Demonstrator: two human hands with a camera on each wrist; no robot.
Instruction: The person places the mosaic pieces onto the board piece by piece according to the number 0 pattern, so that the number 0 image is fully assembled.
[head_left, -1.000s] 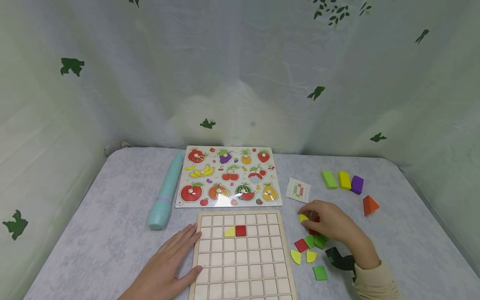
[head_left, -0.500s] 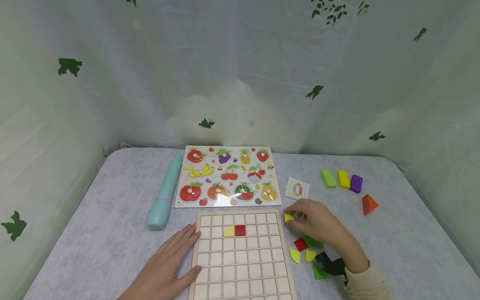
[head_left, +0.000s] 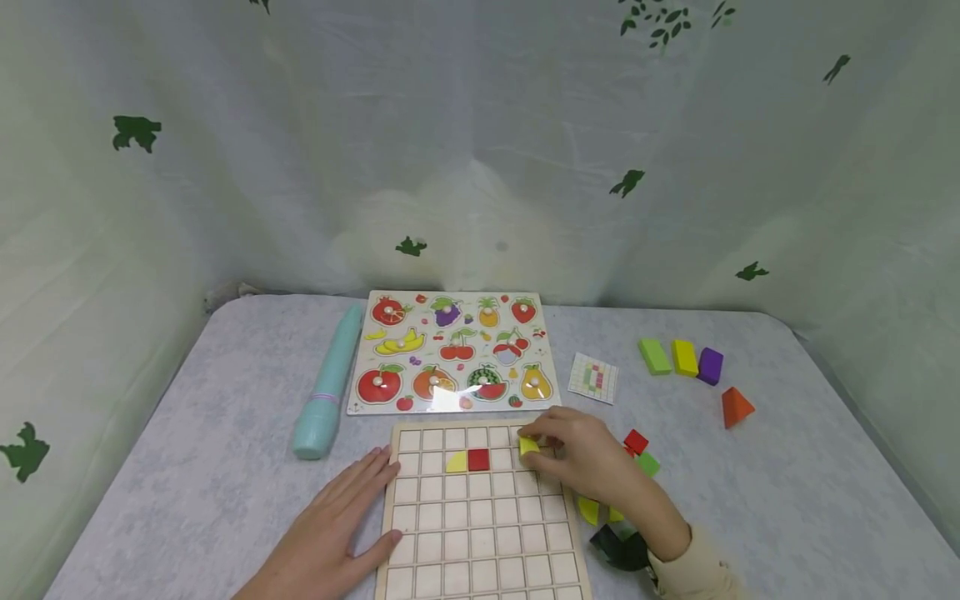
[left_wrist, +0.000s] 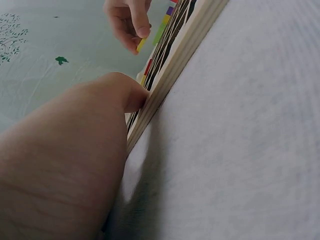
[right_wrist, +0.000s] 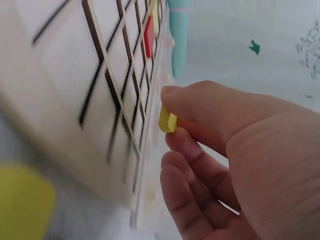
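Observation:
My right hand (head_left: 581,450) pinches a yellow quarter-round tile (head_left: 528,446) between thumb and fingers, over the upper right of the wooden grid board (head_left: 480,517). In the right wrist view the pinched yellow tile (right_wrist: 167,120) shows its thick edge, held above the grid. Flat on the left rim of the board rests my left hand (head_left: 330,521), fingers straight, thumb at the edge. Two tiles lie side by side in the second row of cells: a yellow quarter-round (head_left: 457,462) and a red square (head_left: 477,460).
Behind the board lies a fruit peg puzzle (head_left: 455,354), with a teal tapered object (head_left: 327,383) to its left. A small pattern card (head_left: 593,378) sits right of it. Loose tiles, including a red square (head_left: 636,441), lie partly hidden by my right arm. Several blocks (head_left: 684,357) stand farther right.
My right hand has moved left from the loose tiles to over the board, carrying the yellow quarter-round tile. My left hand has stayed at the board's left edge.

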